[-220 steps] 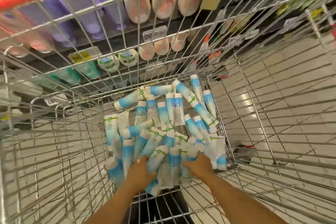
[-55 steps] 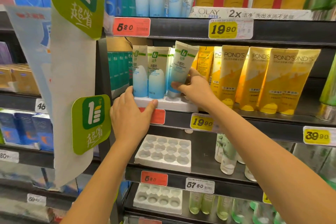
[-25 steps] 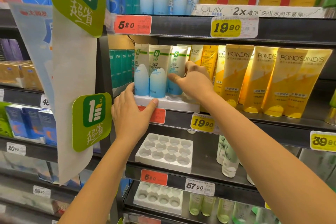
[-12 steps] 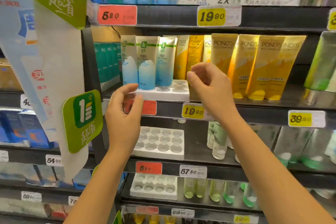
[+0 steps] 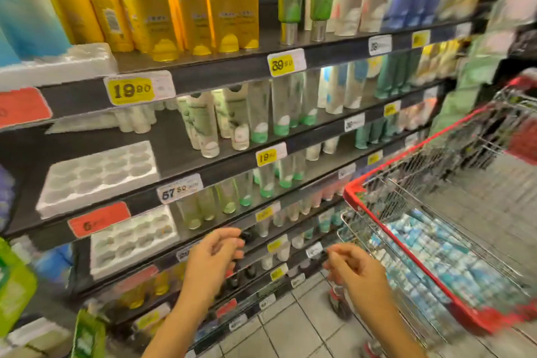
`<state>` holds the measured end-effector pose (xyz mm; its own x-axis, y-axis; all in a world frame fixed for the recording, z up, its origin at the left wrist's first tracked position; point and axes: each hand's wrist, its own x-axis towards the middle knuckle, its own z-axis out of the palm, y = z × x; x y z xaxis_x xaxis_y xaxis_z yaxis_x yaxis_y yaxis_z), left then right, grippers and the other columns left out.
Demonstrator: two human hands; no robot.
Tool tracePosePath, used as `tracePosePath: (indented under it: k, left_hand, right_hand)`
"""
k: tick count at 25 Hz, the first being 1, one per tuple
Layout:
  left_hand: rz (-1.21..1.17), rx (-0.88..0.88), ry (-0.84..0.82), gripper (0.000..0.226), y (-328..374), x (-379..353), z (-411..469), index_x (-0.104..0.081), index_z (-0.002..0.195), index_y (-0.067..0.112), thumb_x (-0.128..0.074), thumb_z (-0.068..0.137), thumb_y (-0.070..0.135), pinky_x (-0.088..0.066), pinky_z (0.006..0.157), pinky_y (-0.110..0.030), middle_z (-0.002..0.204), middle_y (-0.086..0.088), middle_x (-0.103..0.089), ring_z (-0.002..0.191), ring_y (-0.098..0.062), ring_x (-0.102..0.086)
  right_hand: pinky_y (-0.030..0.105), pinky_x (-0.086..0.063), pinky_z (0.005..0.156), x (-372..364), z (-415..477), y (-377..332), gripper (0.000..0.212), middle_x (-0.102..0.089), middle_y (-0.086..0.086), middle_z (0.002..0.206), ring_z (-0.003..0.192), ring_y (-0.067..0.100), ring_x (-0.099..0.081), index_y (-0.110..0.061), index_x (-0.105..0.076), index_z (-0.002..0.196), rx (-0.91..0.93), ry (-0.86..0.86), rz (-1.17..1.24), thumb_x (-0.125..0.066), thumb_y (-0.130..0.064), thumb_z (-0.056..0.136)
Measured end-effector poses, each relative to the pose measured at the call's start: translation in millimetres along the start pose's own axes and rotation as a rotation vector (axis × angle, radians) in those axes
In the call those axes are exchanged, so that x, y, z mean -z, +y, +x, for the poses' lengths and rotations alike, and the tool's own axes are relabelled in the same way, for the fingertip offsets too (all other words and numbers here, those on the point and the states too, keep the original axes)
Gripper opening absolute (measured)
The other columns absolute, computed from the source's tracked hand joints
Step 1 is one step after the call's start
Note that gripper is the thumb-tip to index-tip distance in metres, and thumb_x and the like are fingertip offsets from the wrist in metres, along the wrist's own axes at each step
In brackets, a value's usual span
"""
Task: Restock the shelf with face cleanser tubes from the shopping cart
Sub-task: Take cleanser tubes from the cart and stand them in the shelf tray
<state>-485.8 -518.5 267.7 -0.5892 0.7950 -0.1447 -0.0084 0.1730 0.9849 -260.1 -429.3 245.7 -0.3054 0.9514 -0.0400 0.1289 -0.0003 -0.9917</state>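
Observation:
Blue and white face cleanser tubes (image 5: pixel 441 259) lie in a heap in the wire shopping cart (image 5: pixel 386 212), which has a red rim and stands at the right. A few placed tubes (image 5: pixel 26 9) stand in a white foam tray (image 5: pixel 66 62) at the upper left. My left hand (image 5: pixel 215 256) and my right hand (image 5: pixel 357 270) hang in front of the lower shelves, left of the cart, fingers loosely curled and holding nothing. The view is blurred by motion.
Two more white foam trays (image 5: pixel 96 177) (image 5: pixel 130 241) with no tubes sit on the lower shelves. Yellow tubes (image 5: pixel 186 0) and green-capped tubes (image 5: pixel 261 125) fill the neighbouring shelf rows. Tiled floor (image 5: pixel 305 325) lies below my hands.
Both hands have left the upper tray and dropped down to the right. The view has swung right and down, and the cart has come into sight.

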Motion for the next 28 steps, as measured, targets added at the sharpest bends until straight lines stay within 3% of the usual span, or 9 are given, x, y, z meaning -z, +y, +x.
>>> tracePosePath:
  k: [5,9,12,15,18,21,24,28]
  left_hand:
    - [0.083,0.211,-0.224,0.014,-58.4,-103.3,-36.8,-0.068,0.089,0.010,-0.056,0.091,0.004,-0.047,0.053,-0.023,0.081,-0.010,-0.071,0.066,-0.018,-0.061]
    - [0.063,0.206,-0.246,0.013,-66.8,-199.4,-68.1,-0.067,0.086,0.009,-0.057,0.089,0.001,-0.047,0.065,-0.031,0.079,-0.012,-0.071,0.071,-0.023,-0.062]
    - [0.027,0.173,-0.267,0.014,-63.1,-267.0,-88.2,-0.069,0.089,0.017,-0.059,0.089,0.007,-0.049,0.077,-0.035,0.084,-0.008,-0.073,0.081,-0.022,-0.065]
    - [0.008,0.176,-0.299,0.015,-55.8,-319.5,-95.6,-0.068,0.094,0.018,-0.056,0.091,0.008,-0.053,0.073,-0.031,0.083,-0.004,-0.074,0.078,-0.016,-0.067]
    - [-0.033,0.145,-0.311,0.018,-40.8,-368.0,-80.8,-0.068,0.096,0.016,-0.053,0.092,0.007,-0.054,0.062,-0.019,0.083,-0.002,-0.074,0.072,-0.006,-0.068]
    - [-0.045,0.085,-0.318,0.017,-22.4,-422.3,-43.4,-0.068,0.096,0.015,-0.054,0.091,0.006,-0.053,0.061,-0.016,0.084,-0.003,-0.073,0.071,-0.006,-0.066]
    - [-0.080,0.051,-0.349,0.019,-8.7,-487.2,7.1,-0.068,0.092,0.018,-0.054,0.091,0.005,-0.049,0.068,-0.025,0.083,-0.003,-0.072,0.072,-0.009,-0.064]
    - [-0.055,0.126,-0.374,0.016,2.7,-573.4,81.9,-0.067,0.091,0.021,-0.056,0.089,0.009,-0.049,0.073,-0.028,0.087,-0.003,-0.073,0.077,-0.012,-0.065]
  right_hand:
    - [0.018,-0.048,0.052,113.0,-59.9,46.6,0.013,-0.071,0.005,0.065,0.053,0.010,-0.060,-0.011,-0.067,0.085,-0.168,0.204,0.009,-0.058,-0.002,0.089]
    - [0.016,-0.044,0.046,204.6,-81.2,56.2,0.018,-0.065,-0.001,0.054,0.045,0.006,-0.056,-0.010,-0.064,0.083,-0.189,0.258,0.033,-0.055,0.005,0.089]
    - [0.017,-0.047,0.051,277.5,-84.2,56.9,0.017,-0.070,0.003,0.065,0.053,0.010,-0.060,-0.013,-0.066,0.086,-0.147,0.231,-0.039,-0.057,0.001,0.089]
    - [0.017,-0.047,0.055,339.4,-74.4,56.5,0.017,-0.070,0.008,0.072,0.058,0.010,-0.061,-0.014,-0.067,0.088,-0.131,0.269,-0.074,-0.057,-0.001,0.089]
    - [0.015,-0.047,0.055,389.0,-43.0,54.2,0.017,-0.070,0.009,0.074,0.060,0.010,-0.063,-0.015,-0.067,0.090,-0.118,0.287,-0.082,-0.055,-0.003,0.091]
    - [0.015,-0.049,0.056,430.9,14.8,50.9,0.018,-0.068,0.002,0.070,0.058,0.006,-0.062,-0.015,-0.065,0.088,-0.069,0.309,-0.109,-0.054,-0.001,0.091]
    - [0.014,-0.047,0.056,468.6,89.0,52.1,0.014,-0.067,0.007,0.074,0.055,0.000,-0.060,-0.016,-0.062,0.090,-0.042,0.290,-0.202,-0.054,-0.004,0.092]
    - [0.009,-0.044,0.050,512.0,190.1,71.3,0.019,-0.065,0.004,0.074,0.049,-0.003,-0.057,-0.025,-0.058,0.085,-0.166,0.228,-0.290,-0.054,-0.007,0.091]
